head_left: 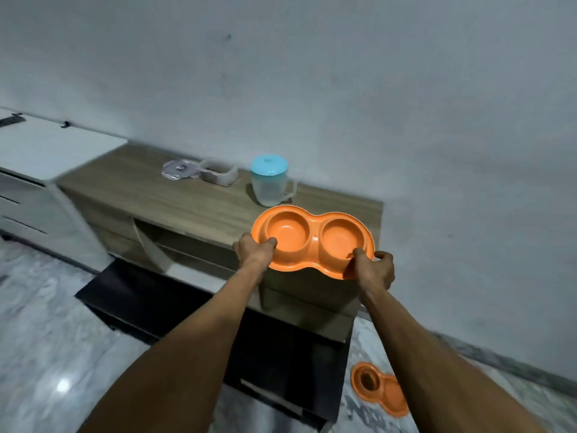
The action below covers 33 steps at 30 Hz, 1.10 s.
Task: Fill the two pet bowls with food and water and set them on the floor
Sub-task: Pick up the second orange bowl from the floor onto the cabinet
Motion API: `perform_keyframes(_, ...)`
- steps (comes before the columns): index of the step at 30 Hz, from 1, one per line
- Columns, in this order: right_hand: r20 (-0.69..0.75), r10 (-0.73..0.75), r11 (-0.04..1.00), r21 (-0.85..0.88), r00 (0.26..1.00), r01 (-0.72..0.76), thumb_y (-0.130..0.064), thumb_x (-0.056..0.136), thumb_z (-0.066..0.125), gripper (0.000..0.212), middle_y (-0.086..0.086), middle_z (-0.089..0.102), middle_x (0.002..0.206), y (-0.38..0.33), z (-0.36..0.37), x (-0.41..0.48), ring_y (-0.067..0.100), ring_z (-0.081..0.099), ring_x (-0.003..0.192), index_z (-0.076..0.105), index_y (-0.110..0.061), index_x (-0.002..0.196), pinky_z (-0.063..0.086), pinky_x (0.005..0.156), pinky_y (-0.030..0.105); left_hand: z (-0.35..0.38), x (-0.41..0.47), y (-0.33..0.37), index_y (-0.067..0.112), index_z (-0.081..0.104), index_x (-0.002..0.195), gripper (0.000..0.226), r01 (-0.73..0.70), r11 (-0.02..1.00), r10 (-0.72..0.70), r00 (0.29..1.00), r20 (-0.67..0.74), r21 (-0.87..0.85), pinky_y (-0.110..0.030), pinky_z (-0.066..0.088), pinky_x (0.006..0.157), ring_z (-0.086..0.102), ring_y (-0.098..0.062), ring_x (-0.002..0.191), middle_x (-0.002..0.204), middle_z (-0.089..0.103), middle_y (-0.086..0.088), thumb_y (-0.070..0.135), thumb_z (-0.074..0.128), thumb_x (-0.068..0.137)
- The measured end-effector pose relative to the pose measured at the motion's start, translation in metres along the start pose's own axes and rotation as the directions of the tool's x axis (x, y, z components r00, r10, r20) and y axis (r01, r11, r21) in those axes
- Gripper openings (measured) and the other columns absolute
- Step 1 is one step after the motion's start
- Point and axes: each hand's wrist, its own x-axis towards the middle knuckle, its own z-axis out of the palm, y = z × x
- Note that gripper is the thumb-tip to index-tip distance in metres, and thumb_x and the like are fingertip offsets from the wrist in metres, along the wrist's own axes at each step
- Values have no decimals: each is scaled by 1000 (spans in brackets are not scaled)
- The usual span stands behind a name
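Note:
I hold an orange double pet bowl [312, 226] with both hands, level, at the front right edge of a wooden cabinet top [175, 201]. My left hand [254, 250] grips its left rim, thumb inside the left cup. My right hand [374, 270] grips the right rim. Both cups look empty. Behind it stands a clear jug [270, 185] with a light blue lid. A second orange double bowl [379, 389] lies on the floor at the lower right; its left cup looks dark inside.
A clear food container [218, 175] and its lid [179, 170] lie at the back of the cabinet top. A white drawer unit [34, 170] stands to the left. A dark low shelf [218, 317] juts out below the cabinet. The floor [46, 339] is glossy marble.

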Motion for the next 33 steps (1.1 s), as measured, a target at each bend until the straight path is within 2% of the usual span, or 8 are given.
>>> perform_keyframes(6, 89, 4, 1000, -6, 996, -3, -37, 78, 73, 54, 15, 57, 129, -15, 124, -28, 36, 57, 115, 51, -16, 122, 49, 99, 49, -78, 91, -16, 2, 61, 119, 48, 28, 1000, -29, 995, -95, -14, -39, 50, 84, 63, -35, 102, 123, 61, -19, 27, 74, 80)
perform_keyframes(12, 120, 59, 997, -46, 991, -54, -35, 79, 74, 55, 15, 57, 129, -27, 240, -43, 35, 56, 116, 51, -13, 124, 48, 99, 45, -133, 185, -24, -1, 60, 119, 47, 57, 998, -56, 992, -116, 7, -43, 53, 89, 63, -36, 102, 116, 64, -20, 24, 74, 81)
perform_keyframes(17, 125, 83, 992, -107, 989, -70, -34, 81, 73, 57, 14, 56, 130, -44, 315, -50, 34, 54, 118, 49, -13, 127, 47, 100, 45, -166, 254, -22, -5, 62, 115, 42, 62, 997, -57, 995, -79, 52, -35, 45, 78, 57, -28, 88, 103, 62, -15, 20, 73, 84)
perform_keyframes(19, 122, 92, 990, -122, 988, -77, -35, 80, 74, 57, 14, 57, 129, -48, 340, -50, 34, 55, 117, 49, -14, 127, 48, 99, 47, -176, 281, -26, -4, 65, 109, 39, 61, 997, -57, 996, -68, 51, -37, 49, 79, 62, -30, 89, 102, 66, -17, 22, 75, 81)
perform_keyframes(23, 74, 115, 984, -143, 991, -104, -36, 79, 75, 57, 14, 57, 127, -55, 387, -47, 34, 56, 116, 50, -13, 125, 48, 98, 46, -185, 343, -35, 3, 69, 103, 43, 86, 989, -85, 996, -11, 116, -48, 54, 87, 67, -36, 95, 103, 71, -18, 34, 76, 75)
perform_keyframes(26, 13, 138, 979, -156, 990, -134, -37, 78, 75, 57, 15, 58, 126, -57, 415, -43, 36, 56, 115, 51, -13, 124, 49, 98, 50, -184, 393, -46, 15, 69, 91, 54, 59, 982, -70, 996, 57, 178, -49, 58, 82, 69, -35, 87, 93, 72, -11, 58, 69, 59)
perform_keyframes(28, -35, 140, 979, -148, 989, -144, -35, 79, 74, 54, 17, 59, 125, -57, 430, -41, 37, 56, 115, 53, -10, 123, 48, 98, 45, -173, 443, -69, 19, 66, 82, 61, 51, 972, -76, 992, 99, 228, -48, 60, 76, 70, -33, 83, 89, 72, -9, 68, 61, 45)
perform_keyframes(33, -131, 164, 969, -163, 978, -185, -34, 82, 73, 54, 18, 58, 129, -61, 460, -42, 37, 54, 120, 54, -9, 126, 45, 98, 41, -170, 492, -82, 17, 67, 89, 75, 33, 939, -96, 981, 170, 342, -45, 59, 78, 69, -32, 84, 90, 73, -7, 75, 56, 41)
